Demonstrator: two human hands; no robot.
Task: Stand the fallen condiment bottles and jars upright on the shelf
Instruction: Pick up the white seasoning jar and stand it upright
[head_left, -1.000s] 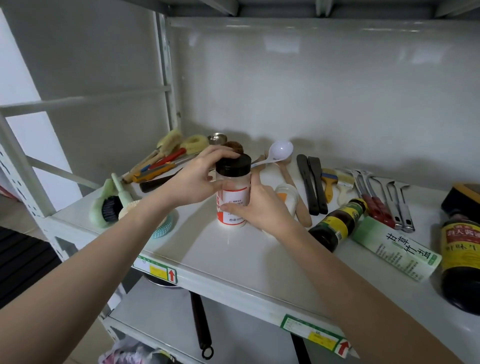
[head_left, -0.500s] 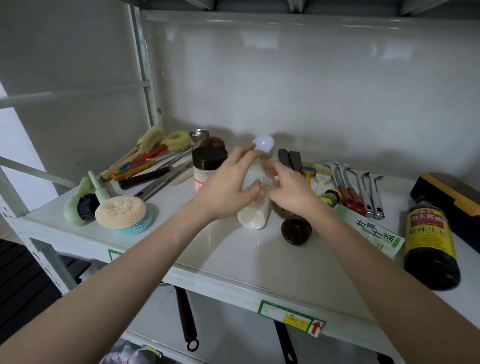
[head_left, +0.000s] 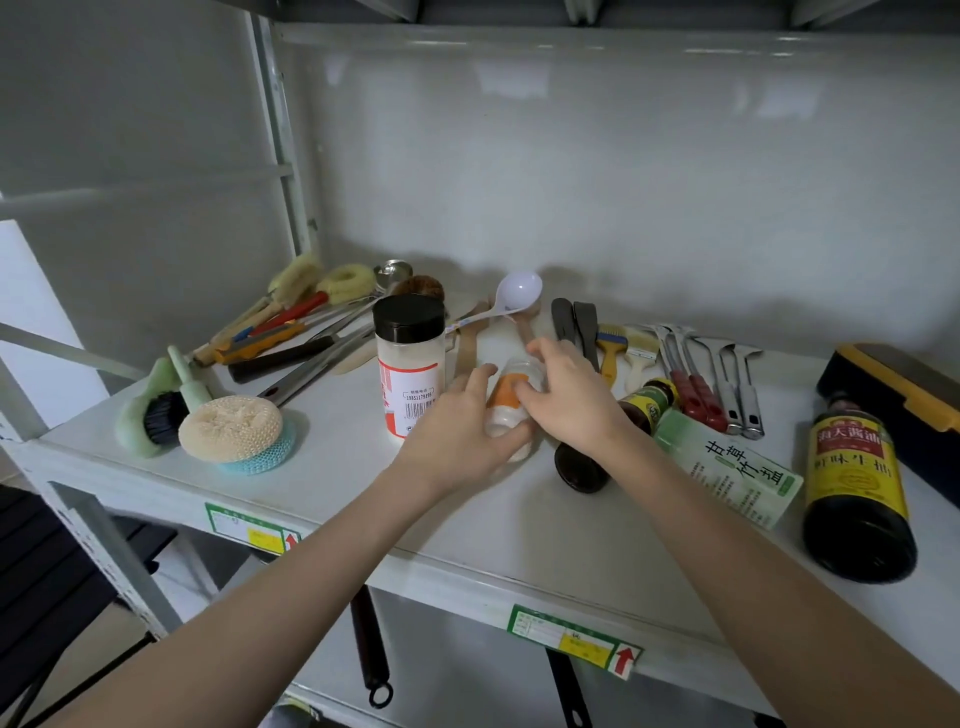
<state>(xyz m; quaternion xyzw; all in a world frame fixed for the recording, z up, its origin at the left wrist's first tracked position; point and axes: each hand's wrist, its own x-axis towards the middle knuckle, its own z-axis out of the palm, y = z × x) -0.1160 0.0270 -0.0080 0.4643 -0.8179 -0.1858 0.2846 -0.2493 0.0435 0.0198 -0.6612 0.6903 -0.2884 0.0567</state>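
A black-capped jar (head_left: 410, 364) of white powder stands upright on the white shelf (head_left: 332, 499). Right of it a small white jar with an orange label (head_left: 506, 402) lies on its side. My left hand (head_left: 462, 436) wraps its near end and my right hand (head_left: 569, 400) covers its far end, both closing on it. A small dark bottle with a yellow label (head_left: 623, 436) lies fallen beside my right wrist. A pale green bottle (head_left: 727, 465) and a large dark soy sauce bottle (head_left: 852, 488) also lie flat to the right.
Brushes and long-handled utensils (head_left: 291, 332) are piled at the back left, with a green brush (head_left: 156, 410) and scouring pads (head_left: 234, 431) near the front. A white ladle (head_left: 514, 293), spatulas and peelers (head_left: 706, 379) lie behind. A black and yellow box (head_left: 893, 400) sits at the far right.
Both hands let go of the black-capped jar, which now stands upright, and moved right onto the small fallen jar. The camera has shifted closer and rightward.
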